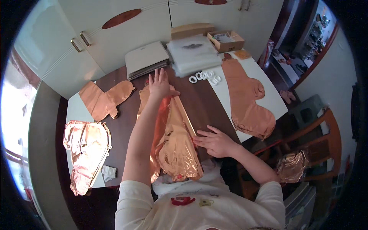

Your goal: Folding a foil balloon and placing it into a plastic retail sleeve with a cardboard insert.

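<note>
A flat, shiny copper-coloured foil balloon [178, 149] lies lengthwise in front of me, partly folded, its near end against my shirt. My left hand [159, 86] rests flat on its far end, fingers spread. The stretched fingers of my right hand [215, 142] touch the balloon's right edge near its lower half. My left forearm hides part of the balloon's left side. A redder foil strip [162, 111] shows beside that forearm.
Other flat foil balloons lie at the left [103, 100], near left [86, 149] and right [247, 97]. Behind stand a grey stack of flat packs [147, 59], a pile of clear plastic bags [193, 53] and a cardboard box [226, 45]. White rings [207, 75] lie nearby. A wooden chair [332, 142] stands right.
</note>
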The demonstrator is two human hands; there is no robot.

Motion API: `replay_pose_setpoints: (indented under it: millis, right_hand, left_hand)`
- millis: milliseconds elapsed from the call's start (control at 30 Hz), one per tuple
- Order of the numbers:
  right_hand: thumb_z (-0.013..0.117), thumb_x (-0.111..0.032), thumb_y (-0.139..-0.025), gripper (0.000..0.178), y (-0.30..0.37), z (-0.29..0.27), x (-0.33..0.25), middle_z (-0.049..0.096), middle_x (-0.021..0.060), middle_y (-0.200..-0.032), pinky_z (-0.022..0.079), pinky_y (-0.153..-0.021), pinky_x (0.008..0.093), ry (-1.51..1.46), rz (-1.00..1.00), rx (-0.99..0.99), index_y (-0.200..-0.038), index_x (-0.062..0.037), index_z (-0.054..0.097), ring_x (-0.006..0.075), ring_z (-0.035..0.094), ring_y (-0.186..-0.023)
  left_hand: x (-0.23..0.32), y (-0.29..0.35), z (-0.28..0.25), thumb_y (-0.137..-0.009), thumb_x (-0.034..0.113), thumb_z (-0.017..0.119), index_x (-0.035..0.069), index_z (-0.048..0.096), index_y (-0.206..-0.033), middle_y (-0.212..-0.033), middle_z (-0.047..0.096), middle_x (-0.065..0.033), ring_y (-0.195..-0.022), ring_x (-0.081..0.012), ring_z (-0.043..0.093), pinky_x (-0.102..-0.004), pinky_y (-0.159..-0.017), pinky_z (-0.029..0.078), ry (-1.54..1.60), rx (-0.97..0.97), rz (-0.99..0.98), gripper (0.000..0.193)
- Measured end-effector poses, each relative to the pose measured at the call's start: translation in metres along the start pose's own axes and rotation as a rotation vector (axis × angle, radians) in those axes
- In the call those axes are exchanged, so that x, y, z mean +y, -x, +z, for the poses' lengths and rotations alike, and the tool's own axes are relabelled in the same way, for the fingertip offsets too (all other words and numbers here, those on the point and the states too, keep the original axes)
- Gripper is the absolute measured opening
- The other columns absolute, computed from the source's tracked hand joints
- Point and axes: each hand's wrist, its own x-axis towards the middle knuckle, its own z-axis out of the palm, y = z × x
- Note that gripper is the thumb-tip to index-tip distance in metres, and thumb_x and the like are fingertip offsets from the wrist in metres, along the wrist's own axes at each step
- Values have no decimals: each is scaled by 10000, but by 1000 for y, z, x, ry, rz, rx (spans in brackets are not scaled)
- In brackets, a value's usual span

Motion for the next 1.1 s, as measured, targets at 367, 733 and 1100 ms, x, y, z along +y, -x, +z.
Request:
replay_pose_setpoints:
  millis: [367, 733, 1100]
  right_hand:
    - [489, -127, -813, 445, 2, -2, 0, 449, -3, -1389, 189, -1124, 458, -68, 13, 40, -1253, -141, 556, 178, 350, -1328]
    - [501, -104, -872, 409, -43, -15, 31, 486, 145, -1316, 344, -1032, 380, -388, 168, 336, -1277, -46, 503, 289, 460, -1221]
    - [413, -344, -939, 513, -106, 9, 61, 422, 154, -1382, 268, -1085, 427, 109, 174, 305, -1312, 7, 428, 275, 373, -1300]
  left_hand:
    - [-8, -7, 20, -769, 654, 514, 86, 256, -1435, -1516, 192, -68, -1407, -257, 142, -545, -1105, 107, 54, 225, -110, 912]
    - [-76, 164, -30, -829, 207, 537, 58, 465, -1240, -1238, 506, -146, -1155, -322, 482, -446, -931, 415, 216, -31, 116, 443]
    - [-67, 243, -2, -790, 254, 649, 47, 529, -1168, -1217, 510, -131, -1163, -322, 464, -435, -1000, 349, 505, 143, 282, 447]
